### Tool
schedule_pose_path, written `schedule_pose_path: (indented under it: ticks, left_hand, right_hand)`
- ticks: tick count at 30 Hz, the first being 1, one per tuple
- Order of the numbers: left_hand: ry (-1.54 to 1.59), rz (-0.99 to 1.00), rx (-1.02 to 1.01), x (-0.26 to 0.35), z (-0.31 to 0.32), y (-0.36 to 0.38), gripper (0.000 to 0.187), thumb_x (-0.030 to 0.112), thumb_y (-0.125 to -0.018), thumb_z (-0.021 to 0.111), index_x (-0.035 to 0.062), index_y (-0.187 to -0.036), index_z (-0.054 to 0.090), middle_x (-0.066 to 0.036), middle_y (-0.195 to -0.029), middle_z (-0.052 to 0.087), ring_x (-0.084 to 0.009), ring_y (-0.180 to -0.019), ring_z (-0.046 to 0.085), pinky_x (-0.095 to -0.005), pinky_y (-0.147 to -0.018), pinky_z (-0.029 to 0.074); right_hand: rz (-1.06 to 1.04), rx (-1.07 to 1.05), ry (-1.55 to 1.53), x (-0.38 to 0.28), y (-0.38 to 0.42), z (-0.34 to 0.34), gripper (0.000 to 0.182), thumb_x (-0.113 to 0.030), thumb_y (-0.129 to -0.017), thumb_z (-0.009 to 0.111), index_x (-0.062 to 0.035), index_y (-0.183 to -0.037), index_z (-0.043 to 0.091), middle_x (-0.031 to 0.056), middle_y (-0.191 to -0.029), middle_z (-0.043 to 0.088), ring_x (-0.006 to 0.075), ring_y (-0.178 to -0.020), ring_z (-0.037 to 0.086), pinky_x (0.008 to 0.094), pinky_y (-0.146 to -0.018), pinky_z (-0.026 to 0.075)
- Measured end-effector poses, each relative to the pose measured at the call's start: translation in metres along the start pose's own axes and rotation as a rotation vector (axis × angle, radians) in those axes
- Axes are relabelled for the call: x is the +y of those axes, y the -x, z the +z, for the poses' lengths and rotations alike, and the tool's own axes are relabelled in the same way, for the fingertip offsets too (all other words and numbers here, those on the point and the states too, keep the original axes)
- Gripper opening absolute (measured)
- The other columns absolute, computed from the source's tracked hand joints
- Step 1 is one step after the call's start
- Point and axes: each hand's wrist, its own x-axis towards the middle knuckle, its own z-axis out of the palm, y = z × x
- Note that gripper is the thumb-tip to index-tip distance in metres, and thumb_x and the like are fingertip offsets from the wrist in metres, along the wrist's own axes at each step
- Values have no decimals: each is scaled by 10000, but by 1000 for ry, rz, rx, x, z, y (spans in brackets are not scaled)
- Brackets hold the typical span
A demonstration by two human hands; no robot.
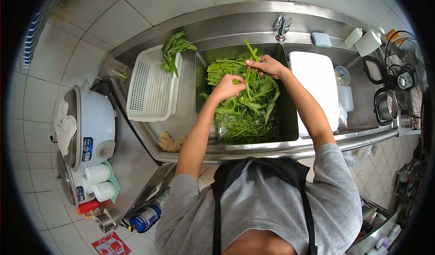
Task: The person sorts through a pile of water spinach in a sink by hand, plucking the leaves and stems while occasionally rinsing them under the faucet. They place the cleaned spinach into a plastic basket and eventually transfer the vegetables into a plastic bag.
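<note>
A large pile of leafy greens point(247, 119), with long stalks and loose leaves, fills much of the steel sink basin point(290, 123). Above the pile, my right hand point(266, 66) pinches a leafy green stalk point(250, 49) whose cut end points up and away. My left hand point(228, 88) is just to the left and slightly nearer to me, its fingers closed on a piece of the greens. A white perforated basket point(147, 89) stands left of the basin, with a small bunch of greens point(176, 49) at its far right corner.
A white board or lid point(315, 92) covers part of the right basin. The faucet point(281, 27) rises behind the sink. A blue sponge point(321, 39), white bottles point(368, 42) and a fan point(404, 79) are at the right. A large cooker point(97, 123) stands left.
</note>
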Motion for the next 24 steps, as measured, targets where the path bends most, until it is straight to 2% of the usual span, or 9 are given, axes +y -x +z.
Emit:
schedule_pose_path:
  ticks: [3,7,10,14,16,18,20,22,24]
  left_hand:
    - [153,51,-82,-4,-15,9,189,194,-773,577,29,-834,645,6,-478,471,-67,-439,449,-211,-457,360]
    - [175,-14,-172,-6,-18,15,257,269,-835,573,50,-947,647,27,-476,422,-49,-439,425,-208,-425,308]
    - [306,29,-238,-15,-15,12,293,284,-819,595,35,-968,634,25,-486,433,-56,-445,431,-210,-428,319]
    - [374,-104,-19,-27,-12,9,327,300,-784,640,15,-945,624,23,-495,446,-62,-457,446,-212,-440,344]
    - [415,-154,183,-45,-18,9,315,289,-766,659,9,-906,626,19,-503,460,-63,-463,452,-216,-446,358]
    - [213,-127,285,-73,-30,6,329,311,-760,642,3,-873,633,-26,-529,539,-84,-471,510,-223,-481,401]
    - [139,-105,374,-87,-36,4,337,313,-754,648,-5,-863,634,-28,-517,538,-83,-457,510,-232,-462,400]
    - [95,-75,274,-60,-40,15,333,314,-752,651,2,-870,642,-30,-503,540,-83,-437,506,-237,-448,405]
    - [35,-63,148,-35,-35,19,320,309,-756,649,7,-863,643,-30,-504,543,-80,-437,505,-232,-454,409]
  right_hand:
    - [67,32,-62,4,-3,-12,388,-464,-760,632,-80,-818,621,-46,-643,515,26,-401,292,194,-370,212]
    - [143,12,-220,3,-5,-10,328,-415,-783,626,-100,-744,542,-50,-640,477,30,-368,234,201,-336,152]
    - [156,-46,-332,11,-15,-6,306,-400,-813,595,-110,-727,546,-76,-557,424,21,-371,212,198,-358,148]
    - [136,127,-352,13,-20,-3,282,-307,-820,606,-110,-637,523,-85,-489,358,30,-358,195,220,-349,126]
    - [126,198,-287,18,-21,-11,255,-264,-790,632,-94,-615,556,-64,-470,424,33,-360,250,219,-344,175]
    - [146,354,-156,14,-17,-12,268,-263,-760,655,-80,-579,578,-47,-438,425,45,-360,284,232,-343,202]
    - [10,437,-135,21,-22,-10,227,-249,-722,672,-48,-628,624,-11,-490,530,55,-371,341,232,-364,246]
    - [-47,507,-51,25,-25,-11,220,-241,-711,675,-34,-648,636,6,-523,572,59,-377,356,235,-376,270]
    - [-61,539,29,27,-28,-10,217,-239,-696,669,-31,-640,647,18,-542,594,64,-426,444,241,-430,352]
